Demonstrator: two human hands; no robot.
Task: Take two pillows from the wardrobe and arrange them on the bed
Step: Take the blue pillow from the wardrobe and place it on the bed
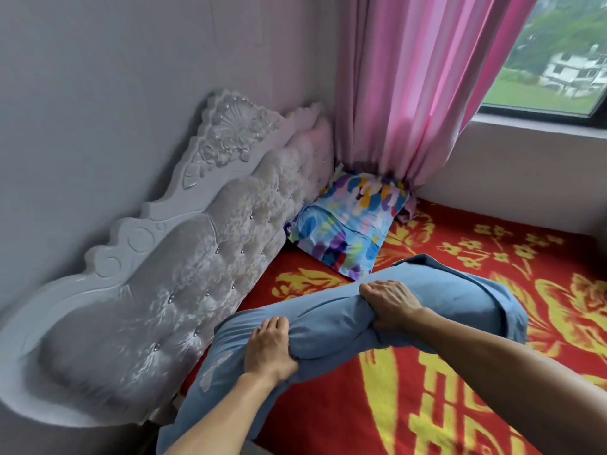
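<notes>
A light blue pillow lies across the near part of the bed, which is covered by a red blanket with yellow patterns. My left hand grips the pillow's near left part, bunching the fabric. My right hand clutches its middle, further right. A second pillow with a multicoloured blue, purple and yellow cover leans in the far corner, against the headboard and under the curtain.
A white tufted headboard with carved trim runs along the left wall. A pink curtain hangs to the bed's far corner. A window and its grey sill wall border the bed at the right.
</notes>
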